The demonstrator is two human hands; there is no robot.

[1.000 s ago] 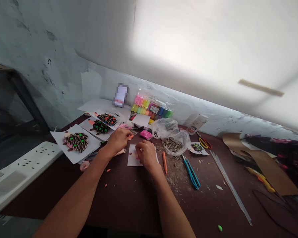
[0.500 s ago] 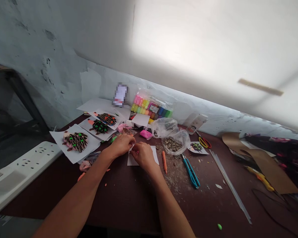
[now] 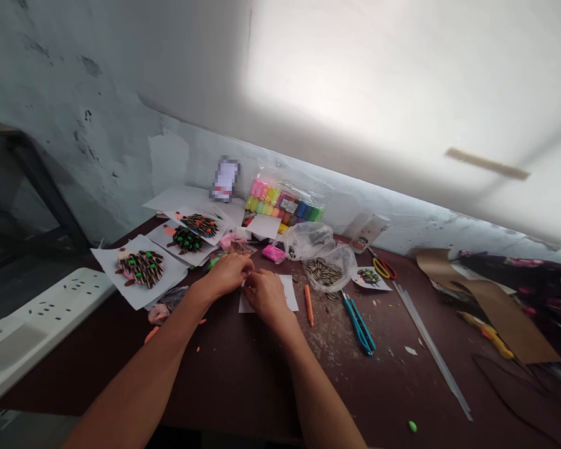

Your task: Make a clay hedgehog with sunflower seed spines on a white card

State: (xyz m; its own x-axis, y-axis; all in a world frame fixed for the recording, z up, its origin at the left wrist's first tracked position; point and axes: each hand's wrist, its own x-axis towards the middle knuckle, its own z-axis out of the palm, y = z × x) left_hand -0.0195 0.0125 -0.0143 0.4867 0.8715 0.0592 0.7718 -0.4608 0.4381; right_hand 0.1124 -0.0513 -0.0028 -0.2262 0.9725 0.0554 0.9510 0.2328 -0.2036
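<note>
With the left hand [image 3: 229, 274] and right hand [image 3: 268, 294] close together over a rectangular white paper sheet [image 3: 290, 294] on the dark-brown worktop [image 3: 243, 386], fine fingertip work seems in hand, calling for steadiness, each grip curled, its contents impossible to tell.

My desk [image 3: 247, 386] is dark maroon-brown, and the paper card [image 3: 290, 292] at my 12 o'clock is white. Farther along 12, the clay pack [image 3: 287, 204] runs through pink, yellow, green, orange, brown and blue, with a hot-pink packet [image 3: 273, 252] nearer me. At 11, I see hedgehog pictures [image 3: 143, 268] with dark, pale-streaked spines, dotted green or orange. At 1, the seeds [image 3: 322, 272] are striped dark and cream, the stick [image 3: 309, 305] orange, the cutter handles [image 3: 361, 330] teal, the scissor handles [image 3: 384, 268] yellow and red. The blob [image 3: 412, 426] at 3 is bright green.
</note>
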